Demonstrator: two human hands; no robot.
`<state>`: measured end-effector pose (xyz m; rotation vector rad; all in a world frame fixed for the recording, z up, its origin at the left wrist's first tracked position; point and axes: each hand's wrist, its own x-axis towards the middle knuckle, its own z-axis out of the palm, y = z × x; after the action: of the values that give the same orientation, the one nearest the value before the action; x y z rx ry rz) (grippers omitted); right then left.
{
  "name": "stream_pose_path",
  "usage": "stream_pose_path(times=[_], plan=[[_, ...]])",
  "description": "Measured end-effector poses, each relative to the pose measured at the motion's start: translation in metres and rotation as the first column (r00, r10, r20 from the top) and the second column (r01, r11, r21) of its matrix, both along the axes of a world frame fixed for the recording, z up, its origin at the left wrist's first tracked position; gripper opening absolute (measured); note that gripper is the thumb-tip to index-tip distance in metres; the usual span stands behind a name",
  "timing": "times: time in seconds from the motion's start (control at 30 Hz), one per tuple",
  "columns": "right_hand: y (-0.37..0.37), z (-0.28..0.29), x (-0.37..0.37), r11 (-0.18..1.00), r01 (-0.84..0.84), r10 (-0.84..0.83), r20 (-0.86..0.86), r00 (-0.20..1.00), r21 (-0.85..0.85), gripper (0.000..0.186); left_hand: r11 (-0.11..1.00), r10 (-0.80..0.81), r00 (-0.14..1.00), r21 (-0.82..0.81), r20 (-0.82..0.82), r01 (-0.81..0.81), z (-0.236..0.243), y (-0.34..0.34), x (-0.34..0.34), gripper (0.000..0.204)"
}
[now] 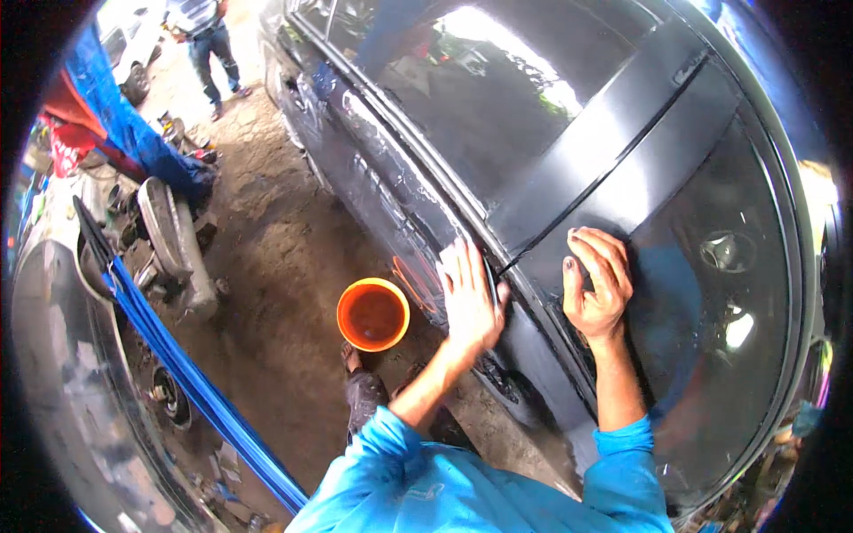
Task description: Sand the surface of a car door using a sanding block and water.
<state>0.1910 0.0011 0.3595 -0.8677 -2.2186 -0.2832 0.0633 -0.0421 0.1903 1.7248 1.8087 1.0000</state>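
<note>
My left hand (471, 298) lies over the dark car door (391, 200) just below the window trim, fingers stretched together and thumb apart. Between thumb and forefinger shows the edge of a dark, thin piece (491, 280); its remainder is hidden under the palm. The door skin there looks wet and streaked. Farther right, my right hand (600, 286) is by the rear side glass (684, 355), with bent fingers, a separated thumb and nothing visible in it. Orange marks (413, 282) show on the door left of my left hand.
An orange bucket (373, 345) with brownish liquid stands on the dirt floor (284, 266) near my foot. Blue straps (204, 382) stretch along the left, beside a patchy car body (71, 373) and loose parts (164, 235). Another person (209, 49) stands far left.
</note>
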Motion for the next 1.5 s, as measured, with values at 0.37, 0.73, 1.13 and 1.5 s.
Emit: stream_pose_path(times=[0.37,0.73,1.13,1.5], plan=[[-0.017,-0.053,-0.007,0.990,-0.138,0.130,-0.202,0.971,-0.025,0.017,0.992,0.127,0.992,-0.020,-0.010,-0.128,0.013,0.008,0.006,0.080],[-0.014,-0.065,-0.012,0.981,-0.185,0.192,-0.254,0.948,0.049,0.014,0.984,0.158,0.986,0.072,0.044,-0.161,0.001,0.000,0.020,0.084],[-0.010,-0.066,-0.016,0.984,-0.171,0.178,-0.261,0.949,0.051,0.011,0.978,0.201,0.979,0.046,0.016,-0.202,0.004,0.008,0.020,0.082],[-0.009,-0.065,-0.015,0.982,-0.186,0.191,-0.251,0.949,0.044,0.009,0.965,0.255,0.966,0.048,0.041,-0.256,0.013,0.031,-0.002,0.077]])
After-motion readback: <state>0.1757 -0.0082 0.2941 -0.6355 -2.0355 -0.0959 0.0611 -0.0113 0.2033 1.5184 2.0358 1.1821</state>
